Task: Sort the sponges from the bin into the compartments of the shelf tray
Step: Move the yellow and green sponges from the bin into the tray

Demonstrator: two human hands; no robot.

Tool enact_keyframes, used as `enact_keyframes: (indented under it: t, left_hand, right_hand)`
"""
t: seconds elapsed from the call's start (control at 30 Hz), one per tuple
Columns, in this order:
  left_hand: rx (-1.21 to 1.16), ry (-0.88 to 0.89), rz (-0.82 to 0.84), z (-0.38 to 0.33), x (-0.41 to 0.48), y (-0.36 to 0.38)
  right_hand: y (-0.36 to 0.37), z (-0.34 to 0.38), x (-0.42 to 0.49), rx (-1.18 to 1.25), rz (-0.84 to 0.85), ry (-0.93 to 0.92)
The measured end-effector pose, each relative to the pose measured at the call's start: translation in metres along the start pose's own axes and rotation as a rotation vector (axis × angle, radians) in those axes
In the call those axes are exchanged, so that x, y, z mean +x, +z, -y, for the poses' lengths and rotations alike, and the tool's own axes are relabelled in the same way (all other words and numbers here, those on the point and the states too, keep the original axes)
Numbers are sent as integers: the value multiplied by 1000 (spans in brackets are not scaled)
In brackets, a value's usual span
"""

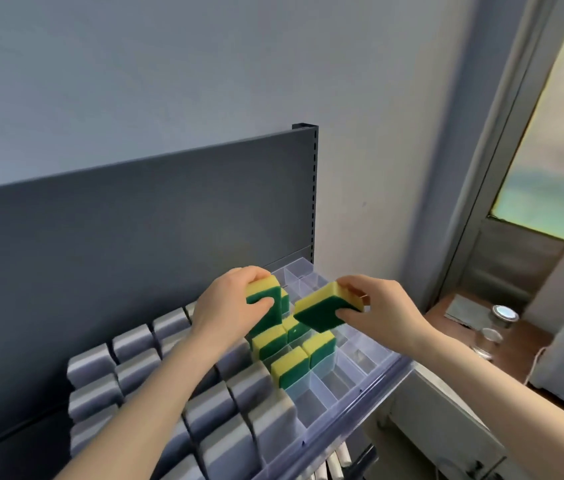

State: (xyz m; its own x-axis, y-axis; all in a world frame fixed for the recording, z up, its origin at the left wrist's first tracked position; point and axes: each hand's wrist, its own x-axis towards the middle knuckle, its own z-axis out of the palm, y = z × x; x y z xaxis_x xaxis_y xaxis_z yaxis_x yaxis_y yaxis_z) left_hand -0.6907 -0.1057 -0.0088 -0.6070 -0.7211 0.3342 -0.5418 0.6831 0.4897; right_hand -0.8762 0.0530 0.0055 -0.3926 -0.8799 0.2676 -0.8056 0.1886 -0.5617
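A clear shelf tray (360,389) with many compartments lies on a dark shelf. My left hand (228,306) grips a yellow-and-green sponge (266,306) held upright over the tray's middle. My right hand (380,313) pinches a second yellow-and-green sponge (322,311), tilted with its green side facing me, just above the tray. Several yellow-and-green sponges (291,367) stand upright in compartments below my hands. Grey sponges (135,368) fill the compartments to the left. The bin is out of view.
The shelf's dark back panel (135,237) rises behind the tray, with a slotted upright (314,188) at its right end. To the right, lower down, a wooden surface (453,323) carries a glass jar (502,318). A door (529,202) stands at the right.
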Motion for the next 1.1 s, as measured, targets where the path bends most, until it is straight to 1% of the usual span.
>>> enact_keyframes:
  t: [0.13,0.27,0.5,0.73,0.87,1.0,1.1]
  left_hand:
    - [-3,3,7,4,17,2]
    - [10,-31,15,9,19,3]
    - [18,-118,-32,-2,1,8]
    - [33,-232,-111,-39,-33,13]
    - [16,-284,-126,-65,-48,23]
    - [34,-343,-70,-80,-59,35]
    - [52,-381,-40,-88,-67,47]
  right_hand:
    - [0,-13,17,-10,3,6]
    - [4,-24,29,12,37,-11]
    - [7,-39,46,69,114,-133]
    - [-9,-58,57,173,246,-288]
    - [-20,-68,60,228,335,-384]
    - [-20,-80,58,211,426,-464]
    - [-13,-93,57,174,498,-488]
